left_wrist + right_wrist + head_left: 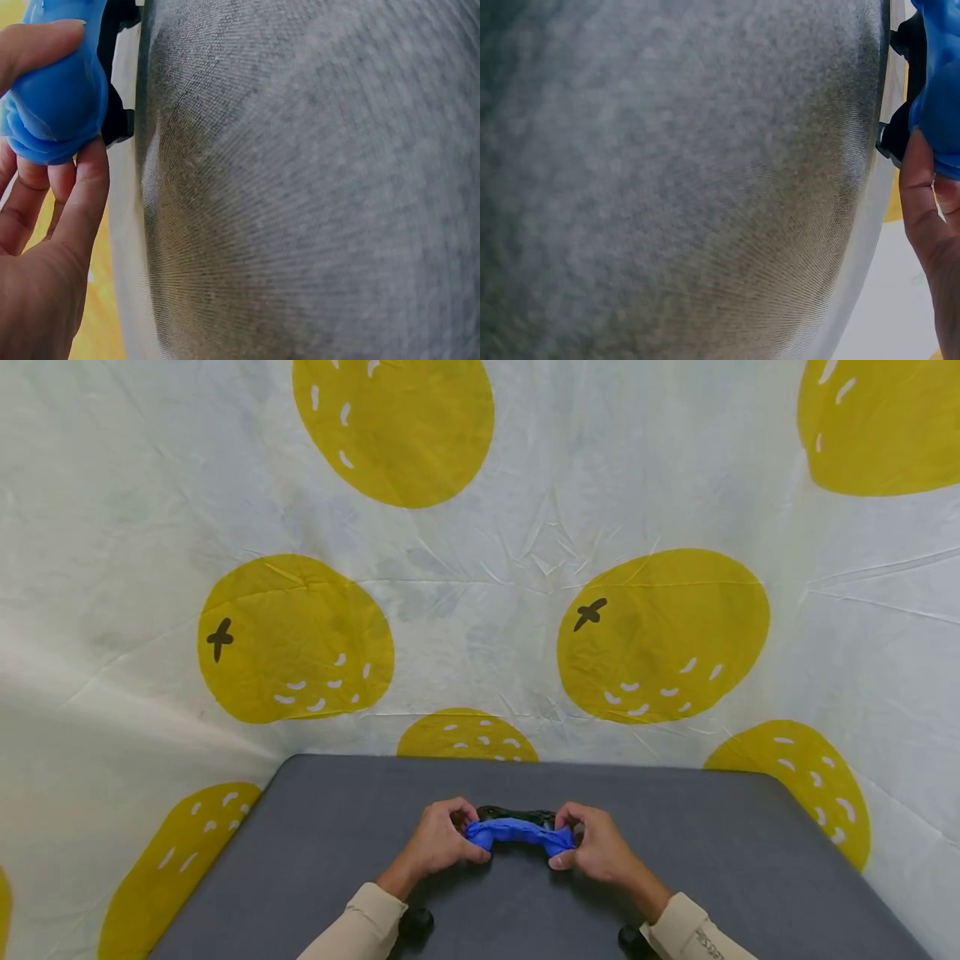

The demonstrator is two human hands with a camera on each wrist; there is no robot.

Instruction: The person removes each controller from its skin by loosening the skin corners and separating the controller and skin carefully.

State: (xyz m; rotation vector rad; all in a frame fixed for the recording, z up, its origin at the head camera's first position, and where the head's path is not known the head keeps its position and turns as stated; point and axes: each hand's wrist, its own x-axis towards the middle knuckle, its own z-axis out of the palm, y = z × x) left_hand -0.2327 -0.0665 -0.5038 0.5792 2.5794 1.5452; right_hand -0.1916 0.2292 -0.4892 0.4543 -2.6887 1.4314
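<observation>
A black game controller (516, 814) with a soft blue silicone cover (519, 831) over its near side is held between both hands above the table. My left hand (444, 839) grips the left end of the cover, its thumb (45, 46) lying across the blue rubber in the left wrist view. At the opposite end, my right hand (600, 845) pinches the cover between thumb and fingers. The blue cover (939, 112) bunches into folds near the right fingers. Black parts of the controller (116, 116) stick out past the cover. Much of the controller is hidden under the blue rubber.
A dark grey cloth-covered table (360, 802) stretches out below the hands. Behind and beside it hangs a white sheet (480, 635) printed with yellow fruit shapes. A small black round object (416, 924) sits at the left wrist, and another (633, 941) at the right.
</observation>
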